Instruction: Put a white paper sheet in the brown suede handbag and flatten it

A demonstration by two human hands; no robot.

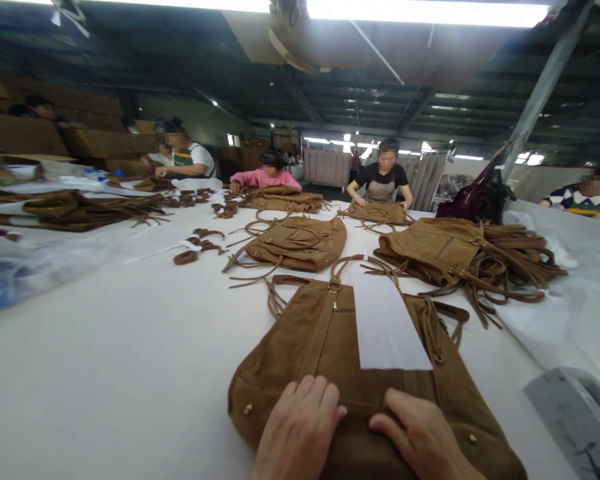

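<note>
Fingers (320, 393) of my left hand (300, 433) and right hand (420, 437) lie flat, spread, gripping nothing, pressing the brown suede bag (305, 347) at lower centre onto the desk (105, 360), probably steadying it; a white paper (387, 323) rests on top

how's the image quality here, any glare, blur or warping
Head view: the ceiling light strips blow out to white glare; wide-lens warping bows the white table and roof beams; both hands on the brown suede bag are fairly sharp; the far workers are soft, faces blurred.
</note>
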